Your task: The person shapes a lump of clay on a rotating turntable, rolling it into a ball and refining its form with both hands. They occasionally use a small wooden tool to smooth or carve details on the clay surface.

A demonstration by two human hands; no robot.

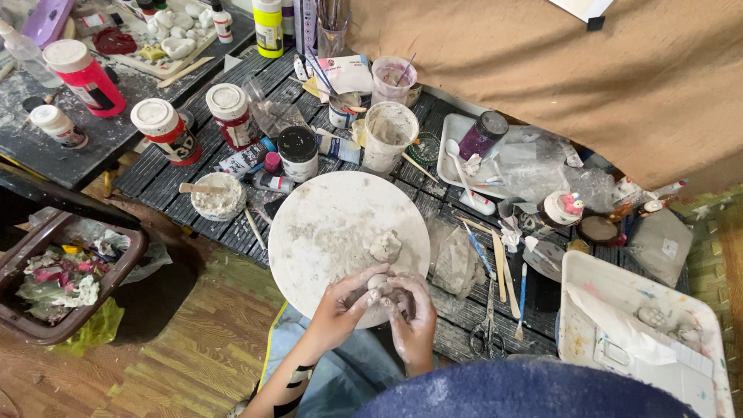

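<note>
Pinching small clay ball (378, 282) between left hand (346, 303) and right hand (410, 311), fingers curled together, at near edge of round white board (325, 224). Sitting beside second clay lump (385, 247). Lying to right: scissors (487, 329), brushes (477, 246). Standing behind: white cup (388, 136).

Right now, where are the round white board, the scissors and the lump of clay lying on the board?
Round white board (325, 224), head view, bare dusty middle of its face.
Scissors (487, 329), head view, where blades meet handles.
Lump of clay (385, 247), head view, its top.
</note>
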